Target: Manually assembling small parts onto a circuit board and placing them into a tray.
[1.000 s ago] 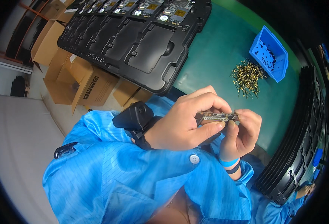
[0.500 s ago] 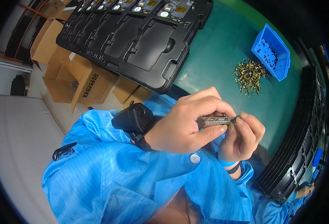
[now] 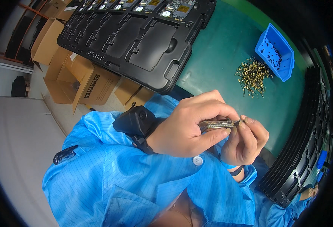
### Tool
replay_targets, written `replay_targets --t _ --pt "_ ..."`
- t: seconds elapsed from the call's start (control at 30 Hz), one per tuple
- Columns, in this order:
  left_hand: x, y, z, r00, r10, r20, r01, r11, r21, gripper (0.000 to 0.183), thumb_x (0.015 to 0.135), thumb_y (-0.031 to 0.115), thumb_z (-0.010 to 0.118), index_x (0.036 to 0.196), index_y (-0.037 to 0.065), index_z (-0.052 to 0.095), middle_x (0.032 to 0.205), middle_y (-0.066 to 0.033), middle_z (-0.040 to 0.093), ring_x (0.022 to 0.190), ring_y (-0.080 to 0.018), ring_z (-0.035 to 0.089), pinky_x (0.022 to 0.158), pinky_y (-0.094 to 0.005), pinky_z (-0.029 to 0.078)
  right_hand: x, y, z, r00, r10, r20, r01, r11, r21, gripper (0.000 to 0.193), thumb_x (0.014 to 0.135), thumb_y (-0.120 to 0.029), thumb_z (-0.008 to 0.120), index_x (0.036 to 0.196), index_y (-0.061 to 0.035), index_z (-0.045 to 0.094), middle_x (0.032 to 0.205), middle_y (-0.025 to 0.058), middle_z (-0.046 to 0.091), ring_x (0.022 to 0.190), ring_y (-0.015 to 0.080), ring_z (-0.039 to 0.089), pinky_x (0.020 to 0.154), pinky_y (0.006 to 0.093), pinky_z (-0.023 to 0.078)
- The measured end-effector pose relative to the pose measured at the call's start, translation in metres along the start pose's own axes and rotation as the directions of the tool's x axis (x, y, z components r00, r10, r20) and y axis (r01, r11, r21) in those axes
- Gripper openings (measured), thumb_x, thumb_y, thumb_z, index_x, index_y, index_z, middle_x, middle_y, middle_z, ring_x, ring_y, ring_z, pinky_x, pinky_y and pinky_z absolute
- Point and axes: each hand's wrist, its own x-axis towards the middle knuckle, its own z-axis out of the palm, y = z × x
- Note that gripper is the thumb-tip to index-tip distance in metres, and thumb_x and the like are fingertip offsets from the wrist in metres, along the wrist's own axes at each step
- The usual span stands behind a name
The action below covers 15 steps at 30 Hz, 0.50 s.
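Note:
My left hand [image 3: 185,130] grips a thin circuit board [image 3: 220,124] edge-on, thumb below and fingers above. At the board's right end, my right hand [image 3: 248,142] is closed in a pinch, its thumb and fingertips together. A small dark bit shows between those fingertips, too small to name. Beyond the hands, a loose pile of small gold-and-black wire-like parts [image 3: 252,77] lies on the green table mat [image 3: 212,56]. Beside the pile stands a blue plastic bin [image 3: 286,71] with small black pieces inside.
A black moulded tray [image 3: 151,49] at the upper left holds several circuit boards [image 3: 178,9] along its far row. Stacked black trays [image 3: 299,143] line the right side. Cardboard boxes [image 3: 92,85] stand at the left. Another person's hand [image 3: 308,193] shows at the lower right.
Both hands keep their hold on the board's two ends. The right fingertips have shifted very slightly, and the board has tilted a touch.

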Motion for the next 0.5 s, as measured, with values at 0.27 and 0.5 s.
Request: replay_targets --t 0.27,0.5 --pt "-0.0010 -0.0004 -0.0006 0.999 0.037 0.023 -0.036 0.999 -0.016 0.020 0.071 0.005 0.063 0.091 -0.002 0.061 0.081 -0.0108 0.057 0.070 -0.0169 0.055 0.061 -0.0252 0.043 -0.0048 0.0039 -0.0016 0.999 -0.051 -0.004 0.051 0.998 0.030 0.035 0.062 0.008 0.070 0.094 -0.0023 0.058 0.095 0.0145 0.050 0.080 0.0223 0.058 0.069 0.0270 0.053" --pt "-0.0028 0.0001 -0.0001 0.999 0.025 0.044 -0.021 0.997 -0.075 0.020 0.072 0.005 0.062 0.091 -0.002 0.061 0.082 -0.0110 0.057 0.070 -0.0172 0.055 0.061 -0.0252 0.042 -0.0058 0.0032 -0.0006 0.995 -0.093 -0.033 0.094 0.994 0.054 0.033 0.064 0.008 0.069 0.094 -0.0014 0.057 0.093 0.0146 0.048 0.079 0.0210 0.057 0.074 0.0305 0.053"
